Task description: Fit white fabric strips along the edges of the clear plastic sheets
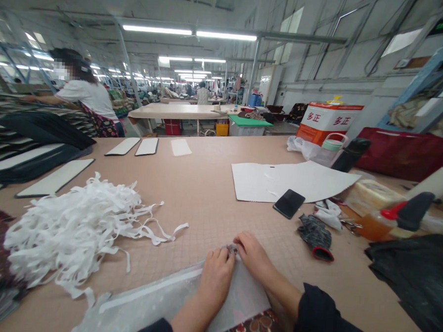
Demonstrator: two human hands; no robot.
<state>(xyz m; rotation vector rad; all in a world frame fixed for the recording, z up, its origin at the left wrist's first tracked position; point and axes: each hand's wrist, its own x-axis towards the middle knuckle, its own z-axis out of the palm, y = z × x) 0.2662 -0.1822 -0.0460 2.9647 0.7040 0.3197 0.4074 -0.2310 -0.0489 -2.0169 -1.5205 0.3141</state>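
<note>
A pale grey fabric piece lies across the table's near edge, with a white strip running along its upper edge. My left hand rests on the fabric, its fingers closed on a bunched bit at the far corner. From the right, my right hand pinches the same small gathered corner, its fingertips close to those of the left. Below the grey piece, dark floral cloth shows. A tangled heap of white fabric strips sits to the left, its loose ends trailing toward my hands.
White sheet, black phone and grey knitted glove lie to the right. Orange-liquid bottle and black plastic bag are farther right. Padded white panels and dark stacks are at left. A co-worker stands beyond.
</note>
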